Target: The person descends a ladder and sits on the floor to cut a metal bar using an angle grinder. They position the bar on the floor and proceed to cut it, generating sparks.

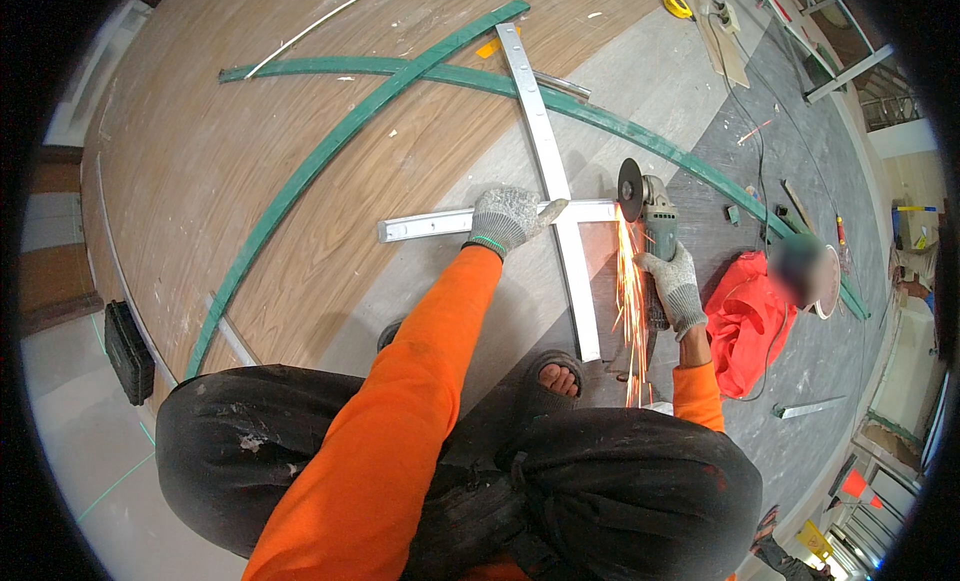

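My left hand [508,219], in a grey knit glove, is closed on a silvery metal channel [430,227] lying crosswise, its thumb stretched toward a second, longer metal channel [537,111]. The two channels cross just right of that thumb. In my gloved right hand [677,289] is a green-bodied angle grinder [659,223]. Its dark disc [630,189] meets the right end of the crosswise channel. Orange sparks [630,301] stream from there toward me, passing right of my sandalled foot [558,378]. Part of the grinder's grip is hidden by the right hand.
Two long green strips [330,146] [660,146] cross on the wood-look floor beyond my hands. Red cloth [748,326] lies right of the grinder beside a blurred patch. Cables [752,116] run along the right. A yellow tool [677,6] and a black case [128,351] lie farther off.
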`<state>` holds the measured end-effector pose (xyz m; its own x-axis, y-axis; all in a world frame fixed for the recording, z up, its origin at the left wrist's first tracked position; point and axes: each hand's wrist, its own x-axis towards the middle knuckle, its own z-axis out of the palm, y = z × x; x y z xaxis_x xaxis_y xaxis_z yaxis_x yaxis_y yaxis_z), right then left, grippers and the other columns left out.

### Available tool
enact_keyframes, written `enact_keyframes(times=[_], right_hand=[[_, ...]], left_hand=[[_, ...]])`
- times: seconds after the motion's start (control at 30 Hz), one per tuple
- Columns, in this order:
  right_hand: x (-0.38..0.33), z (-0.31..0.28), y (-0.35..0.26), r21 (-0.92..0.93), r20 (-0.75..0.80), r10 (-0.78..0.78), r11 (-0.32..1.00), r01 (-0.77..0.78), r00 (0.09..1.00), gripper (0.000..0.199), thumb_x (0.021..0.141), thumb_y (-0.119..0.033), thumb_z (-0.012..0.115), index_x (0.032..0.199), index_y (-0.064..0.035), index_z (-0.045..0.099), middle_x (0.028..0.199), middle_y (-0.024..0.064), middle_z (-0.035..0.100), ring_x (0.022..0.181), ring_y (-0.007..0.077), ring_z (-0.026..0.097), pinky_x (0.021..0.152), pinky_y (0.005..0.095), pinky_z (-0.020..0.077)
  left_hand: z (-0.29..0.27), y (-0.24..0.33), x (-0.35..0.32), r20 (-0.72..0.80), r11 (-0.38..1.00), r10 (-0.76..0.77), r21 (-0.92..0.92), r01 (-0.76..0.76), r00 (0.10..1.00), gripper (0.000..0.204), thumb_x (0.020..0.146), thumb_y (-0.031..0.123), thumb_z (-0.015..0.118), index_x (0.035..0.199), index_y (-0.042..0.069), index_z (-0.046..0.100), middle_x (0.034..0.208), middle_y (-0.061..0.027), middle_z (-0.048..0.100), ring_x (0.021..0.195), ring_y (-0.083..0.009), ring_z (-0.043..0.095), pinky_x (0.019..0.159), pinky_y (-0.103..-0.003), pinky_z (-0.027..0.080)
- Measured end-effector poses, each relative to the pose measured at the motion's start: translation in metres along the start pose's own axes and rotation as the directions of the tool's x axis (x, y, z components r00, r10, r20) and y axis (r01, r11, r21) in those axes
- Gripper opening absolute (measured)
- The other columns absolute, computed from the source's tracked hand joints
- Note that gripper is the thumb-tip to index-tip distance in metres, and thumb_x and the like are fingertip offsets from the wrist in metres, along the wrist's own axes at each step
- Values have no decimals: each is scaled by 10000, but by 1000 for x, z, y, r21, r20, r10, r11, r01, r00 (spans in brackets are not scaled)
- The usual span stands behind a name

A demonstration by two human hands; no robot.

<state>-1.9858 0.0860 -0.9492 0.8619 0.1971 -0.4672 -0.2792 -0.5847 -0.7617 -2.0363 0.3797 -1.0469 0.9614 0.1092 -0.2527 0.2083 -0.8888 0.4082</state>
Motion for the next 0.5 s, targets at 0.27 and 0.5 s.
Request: enact_keyframes(times=[0.27,0.5], right_hand=[[3,2,1,28,-16,7,1000,-7,1000,517,788,-185,786,1234,32,641,1016,119,711,864,209,666,804,358,546],[4,1,2,-35,-29,11,999,-12,1000,535,791,-204,799,1244,29,636,1007,113,708,842,198,664,785,350,550]], left_hand=[[-8,3,-5,-42,999,45,0,-45,998,834,1012,737,376,921,21,793,879,-255,752,870,-376,751,825,-502,570],[-13,6,-4,27,1000,14,-25,-13,1000,821,1016,736,368,952,49,812,903,-242,761,880,-372,755,845,-498,571]])
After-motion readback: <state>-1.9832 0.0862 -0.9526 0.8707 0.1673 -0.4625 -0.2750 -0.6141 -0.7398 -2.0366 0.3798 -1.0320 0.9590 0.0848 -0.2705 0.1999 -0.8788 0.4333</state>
